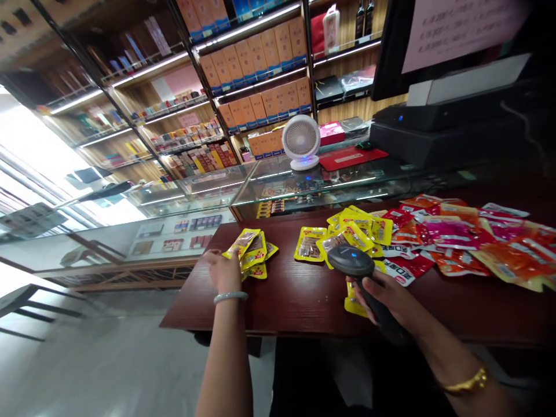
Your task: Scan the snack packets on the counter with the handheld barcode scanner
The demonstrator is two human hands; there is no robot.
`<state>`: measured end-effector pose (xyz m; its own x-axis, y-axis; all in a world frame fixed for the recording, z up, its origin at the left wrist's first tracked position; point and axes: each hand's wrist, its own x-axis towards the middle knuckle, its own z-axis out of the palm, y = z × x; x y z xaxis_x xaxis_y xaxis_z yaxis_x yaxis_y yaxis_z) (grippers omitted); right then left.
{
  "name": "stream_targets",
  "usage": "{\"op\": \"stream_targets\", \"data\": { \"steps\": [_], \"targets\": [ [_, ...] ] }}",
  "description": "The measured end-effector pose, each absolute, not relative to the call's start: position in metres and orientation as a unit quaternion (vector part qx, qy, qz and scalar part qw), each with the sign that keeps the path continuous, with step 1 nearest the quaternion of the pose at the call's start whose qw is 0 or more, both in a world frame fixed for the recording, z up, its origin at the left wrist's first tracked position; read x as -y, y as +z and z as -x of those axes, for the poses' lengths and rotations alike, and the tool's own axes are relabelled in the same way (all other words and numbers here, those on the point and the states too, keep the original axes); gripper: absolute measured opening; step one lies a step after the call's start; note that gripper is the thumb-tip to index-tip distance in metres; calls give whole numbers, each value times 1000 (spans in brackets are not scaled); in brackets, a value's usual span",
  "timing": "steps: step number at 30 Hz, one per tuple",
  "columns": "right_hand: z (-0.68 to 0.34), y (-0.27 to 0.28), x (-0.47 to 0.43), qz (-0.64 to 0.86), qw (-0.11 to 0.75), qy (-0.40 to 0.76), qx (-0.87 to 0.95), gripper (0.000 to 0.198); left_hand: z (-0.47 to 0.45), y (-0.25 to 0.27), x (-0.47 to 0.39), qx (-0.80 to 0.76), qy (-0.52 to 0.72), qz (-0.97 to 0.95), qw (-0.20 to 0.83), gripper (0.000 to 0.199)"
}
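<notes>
While atop other packets (257, 255), a yellow packet (244, 239) between pinched left fingers (235, 255), the scanner (348, 260) in curled right fingers (374, 286).

A shop, seen from behind my dark wooden table (286, 307).
At twelve o'clock, lit shelves (264, 81) carry rows of matching orange boxes (256, 55); dark bottles (360, 23) stand at one o'clock, and a glass showcase (204, 188) with packs laid out inside runs along at ten. My right hand (393, 298) grips a barcode scanner (351, 262), a monitor (393, 46) bearing a pink written sheet (456, 29) stands between one and two o'clock, and bright sealed packets (460, 231) lie heaped towards three.
</notes>
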<state>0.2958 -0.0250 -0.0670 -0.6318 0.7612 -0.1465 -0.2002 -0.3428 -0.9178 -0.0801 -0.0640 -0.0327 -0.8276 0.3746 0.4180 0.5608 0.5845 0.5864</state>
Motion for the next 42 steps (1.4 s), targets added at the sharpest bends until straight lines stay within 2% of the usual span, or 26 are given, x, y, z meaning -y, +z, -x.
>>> {"op": "stream_targets", "data": {
  "steps": [3, 6, 10, 12, 17, 21, 26, 29, 31, 33, 37, 38, 40, 42],
  "targets": [
    [-297, -66, 24, 295, 317, 762, 481, 45, 41, -27, 46, 852, -344, 378, 113, 37],
    [-294, -66, 24, 297, 311, 766, 478, 46, 0, -32, 16, 809, -254, 530, -1, 36],
    [-292, -67, 28, 289, 299, 775, 476, 49, -31, -43, -17, 812, -113, 568, -78, 33],
    [-293, -68, 30, 285, 300, 775, 477, 47, -32, -49, -25, 820, -95, 556, -98, 28],
    [-292, -70, 32, 271, 302, 771, 490, 45, -20, -63, -16, 806, -259, 515, -131, 16],
    [-283, -69, 33, 253, 291, 772, 505, 44, -18, -65, 2, 773, -368, 504, -113, 16],
    [-270, -64, 35, 234, 280, 788, 496, 46, -22, -65, 12, 764, -385, 507, -105, 11],
    [-268, -63, 35, 228, 278, 791, 495, 47, -17, -66, 11, 767, -391, 487, -146, 3],
    [-270, -63, 34, 231, 280, 788, 498, 47, -8, -60, 10, 783, -404, 442, -168, 6],
    [-273, -65, 33, 233, 283, 786, 499, 46, 1, -46, 10, 801, -421, 406, -132, 14],
    [-282, -70, 30, 236, 287, 790, 487, 47, 4, -12, 14, 813, -400, 407, 117, 39],
    [-284, -71, 29, 241, 291, 789, 485, 47, -1, -7, 13, 808, -384, 421, 152, 41],
    [-287, -71, 27, 251, 300, 784, 483, 46, -19, -8, 9, 794, -352, 479, 126, 35],
    [-291, -70, 25, 259, 305, 778, 483, 46, -41, -19, 2, 770, -310, 556, 48, 31]
  ]
}}
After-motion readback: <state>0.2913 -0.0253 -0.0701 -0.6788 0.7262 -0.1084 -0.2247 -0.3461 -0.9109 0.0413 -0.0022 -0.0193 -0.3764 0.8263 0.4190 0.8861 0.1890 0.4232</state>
